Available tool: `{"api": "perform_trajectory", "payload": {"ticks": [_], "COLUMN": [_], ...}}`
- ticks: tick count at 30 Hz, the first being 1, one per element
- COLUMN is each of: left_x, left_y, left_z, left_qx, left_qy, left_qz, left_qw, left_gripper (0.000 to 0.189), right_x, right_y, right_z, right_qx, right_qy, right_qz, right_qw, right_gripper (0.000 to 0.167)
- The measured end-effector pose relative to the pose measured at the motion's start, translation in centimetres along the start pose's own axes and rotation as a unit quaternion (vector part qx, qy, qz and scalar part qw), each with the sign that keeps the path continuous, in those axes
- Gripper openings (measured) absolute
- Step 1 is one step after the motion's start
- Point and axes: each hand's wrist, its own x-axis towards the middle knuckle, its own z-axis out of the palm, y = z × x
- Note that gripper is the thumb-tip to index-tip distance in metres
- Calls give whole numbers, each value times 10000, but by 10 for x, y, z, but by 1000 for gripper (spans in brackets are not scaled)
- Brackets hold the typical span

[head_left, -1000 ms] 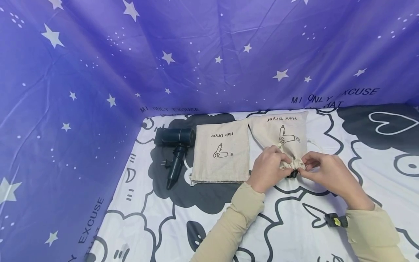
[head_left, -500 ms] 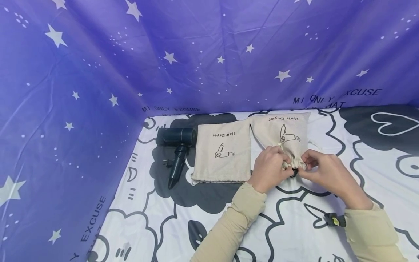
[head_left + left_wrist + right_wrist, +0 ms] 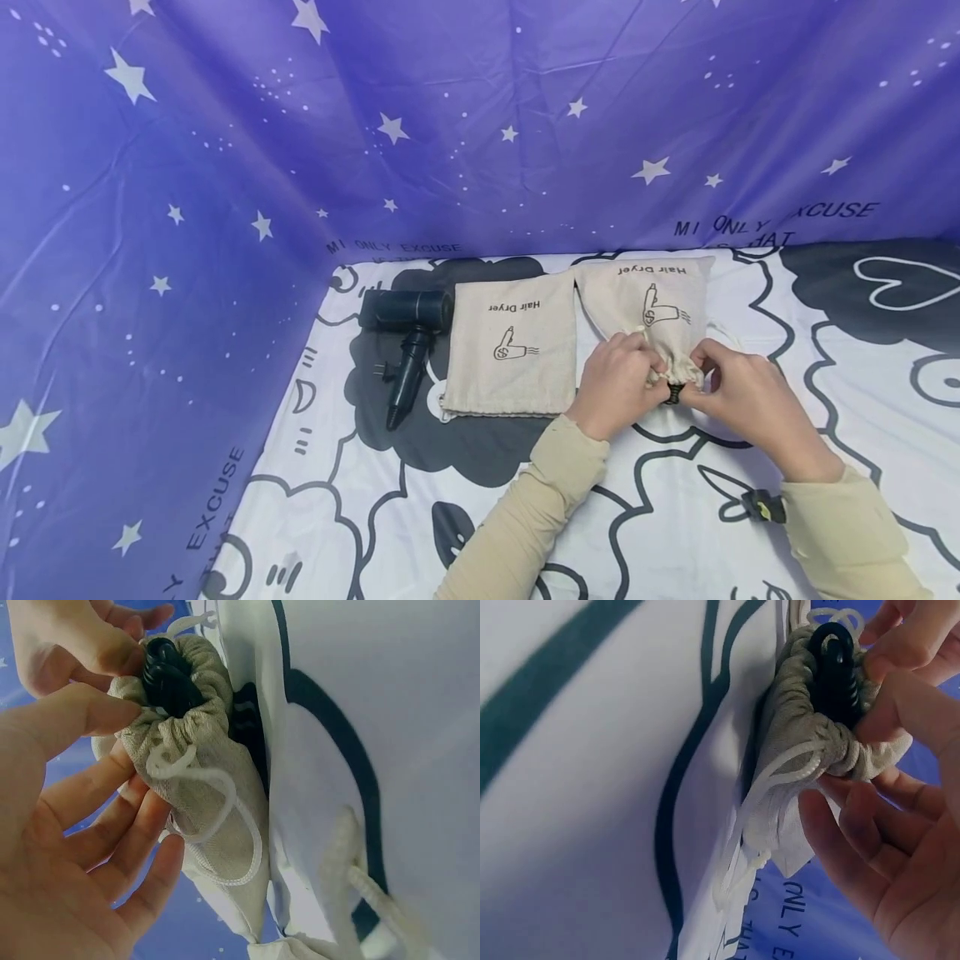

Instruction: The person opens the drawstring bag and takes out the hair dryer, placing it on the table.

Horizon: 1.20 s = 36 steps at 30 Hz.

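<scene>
A beige drawstring bag [image 3: 633, 300] printed "Hair Dryer" lies at the right with its mouth gathered toward me. Inside the mouth a black coiled cord [image 3: 169, 679] shows; what else the bag holds is hidden. My left hand [image 3: 618, 383] pinches the left side of the gathered rim between thumb and fingers. On the opposite side my right hand [image 3: 738, 396] pinches the rim too. White drawstring loops [image 3: 225, 817] hang loose from the bag's neck. In the right wrist view the cord coils [image 3: 836, 682] sit within the ruffled opening, close to the thumbs.
Left of the hands lies a second, flat "Hair Dryer" bag [image 3: 513, 375]. Beside it is a dark hair dryer [image 3: 405, 312] with its plug [image 3: 384, 372] near the handle. A purple starry curtain [image 3: 480, 125] borders the patterned white cloth [image 3: 337, 500] at the back and left.
Both hands stay at the bag's mouth with small finger movements. My right forearm has shifted slightly left. The other bag and the hair dryer lie as before; the view drifted a little.
</scene>
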Motion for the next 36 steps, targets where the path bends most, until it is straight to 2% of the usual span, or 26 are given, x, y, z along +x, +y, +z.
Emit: {"api": "perform_trajectory", "payload": {"ticks": [6, 14, 21, 26, 30, 36], "left_x": [-2, -4, -6, -5, -3, -2], "left_y": [-4, -6, -6, -6, -4, -5], "left_z": [0, -2, 0, -1, -3, -3], "left_qx": [-267, -473, -444, -464, -343, -22], "left_qy": [-141, -185, -151, -134, -251, -508], "left_qz": [-153, -175, -152, -256, -275, -173], "left_qw": [9994, 9986, 9988, 9985, 9987, 9986], "left_gripper": [12, 10, 8, 11, 20, 22], "right_x": [-2, -4, -4, 0, 2, 1], "right_y": [1, 3, 5, 3, 4, 2], "right_z": [1, 3, 3, -1, -4, -4], "right_qx": [66, 115, 61, 231, 351, 114], "right_qy": [49, -17, 34, 54, 12, -70], "right_qz": [88, 271, 226, 125, 158, 21], "right_qw": [9999, 9996, 9997, 9996, 9993, 9999], "right_gripper": [25, 26, 25, 21, 20, 22]}}
